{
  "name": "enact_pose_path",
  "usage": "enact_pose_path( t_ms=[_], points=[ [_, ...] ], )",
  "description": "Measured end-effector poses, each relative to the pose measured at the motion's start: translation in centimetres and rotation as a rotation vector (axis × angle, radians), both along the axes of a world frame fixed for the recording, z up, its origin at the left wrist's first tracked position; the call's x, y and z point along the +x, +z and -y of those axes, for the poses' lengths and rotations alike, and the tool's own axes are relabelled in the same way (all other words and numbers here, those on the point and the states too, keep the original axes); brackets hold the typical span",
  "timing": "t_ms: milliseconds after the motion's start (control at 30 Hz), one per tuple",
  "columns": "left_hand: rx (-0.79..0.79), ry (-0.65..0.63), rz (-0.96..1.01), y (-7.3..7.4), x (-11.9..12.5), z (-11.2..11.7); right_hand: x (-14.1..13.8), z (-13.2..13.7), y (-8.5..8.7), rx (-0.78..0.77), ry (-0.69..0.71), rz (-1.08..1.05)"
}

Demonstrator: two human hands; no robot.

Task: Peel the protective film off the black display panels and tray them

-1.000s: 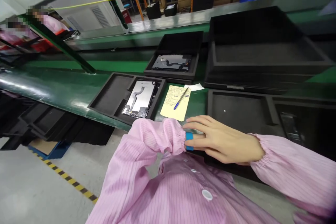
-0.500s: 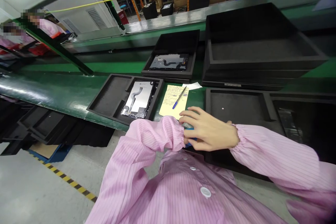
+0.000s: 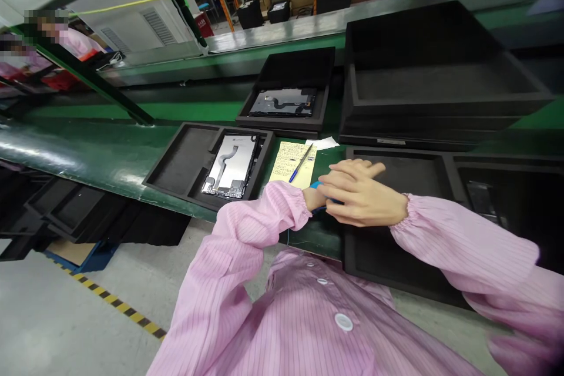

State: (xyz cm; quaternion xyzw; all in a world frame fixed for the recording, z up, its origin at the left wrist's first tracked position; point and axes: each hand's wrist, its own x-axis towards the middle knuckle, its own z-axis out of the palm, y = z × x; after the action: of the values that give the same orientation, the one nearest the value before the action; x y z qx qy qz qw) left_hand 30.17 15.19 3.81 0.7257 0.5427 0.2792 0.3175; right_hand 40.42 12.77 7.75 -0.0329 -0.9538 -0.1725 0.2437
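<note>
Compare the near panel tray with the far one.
The near tray holds a pale silver panel; the far tray holds a dark panel. The near tray lies beside the yellow notepad; the far tray sits farther back. Both are black foam on the green belt.

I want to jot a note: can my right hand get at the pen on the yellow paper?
Probably yes. The right hand sits on the blue wristband close by the pen, which lies uncovered on the yellow paper.

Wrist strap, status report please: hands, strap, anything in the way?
Right hand clasped over left wrist, fingers on blue wrist strap. Left hand beneath, fingers extended over black foam tray. Nothing blocking.
</note>
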Motion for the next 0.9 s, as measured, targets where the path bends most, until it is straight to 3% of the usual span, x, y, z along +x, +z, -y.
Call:
enact_pose_path(
  t_ms=[133, 367, 433, 567, 700, 900],
  points=[
    [-0.056, -0.086, 0.19, 0.3, 0.1, -2.0, 0.8, -0.2, -2.2, -0.005, -0.019, -0.038],
    [-0.138, 0.078, 0.27, -0.5, 0.3, -2.4, 0.9, 0.0, -4.0, -0.245, -0.101, -0.299],
    [-0.109, 0.089, 0.219, -0.4, -0.1, -2.5, 0.4, 0.9, -4.6, -0.367, -0.139, -0.407],
    [0.007, 0.117, 0.002, 0.8, -0.9, -2.3, -0.5, 3.2, -5.9, -0.695, -0.345, -0.69],
    [0.114, 0.16, -0.217, 2.4, -0.1, -1.7, -1.4, 4.6, -6.6, -0.981, -0.433, -0.784],
    [0.328, 0.109, -0.367, 3.8, 1.7, -0.8, -2.2, 5.9, -6.8, -1.083, -0.502, -0.922]
  ],
)
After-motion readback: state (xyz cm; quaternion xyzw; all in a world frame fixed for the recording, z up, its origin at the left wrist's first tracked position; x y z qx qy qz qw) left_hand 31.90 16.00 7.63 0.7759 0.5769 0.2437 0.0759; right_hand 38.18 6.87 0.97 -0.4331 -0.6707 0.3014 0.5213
